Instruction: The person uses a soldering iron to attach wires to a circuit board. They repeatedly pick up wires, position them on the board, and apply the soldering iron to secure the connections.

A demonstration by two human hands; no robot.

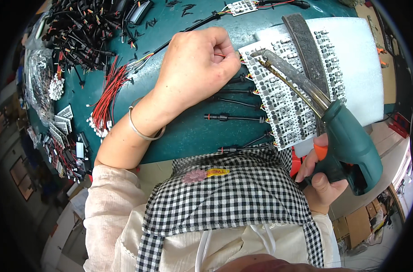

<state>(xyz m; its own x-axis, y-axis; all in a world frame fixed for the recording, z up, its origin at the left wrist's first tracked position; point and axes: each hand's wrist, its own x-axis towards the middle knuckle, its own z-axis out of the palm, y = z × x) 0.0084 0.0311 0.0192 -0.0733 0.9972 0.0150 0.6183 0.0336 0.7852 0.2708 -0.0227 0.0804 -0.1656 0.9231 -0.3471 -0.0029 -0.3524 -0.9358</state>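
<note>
My left hand (199, 68) is closed in a pinch on thin coloured wires at the upper left edge of a white circuit board panel (279, 102). A black cable runs out behind that hand. My right hand (323, 183) grips a green soldering gun (351, 140) with an orange trigger. Its long metal nozzle reaches across the panel, with the tip near the panel's upper left corner, close to the wires. Short black cables with connectors (222, 117) stick out from the panel's left edge. A dark flat bar (307, 54) lies across the panel.
White foam (363, 68) lies under the panel. Left on the green table (184, 136) are a heap of black connector cables (79, 36), a bundle of red and black wires (109, 102), and small boards (61, 131). A separate wired board (243, 7) lies at the far edge.
</note>
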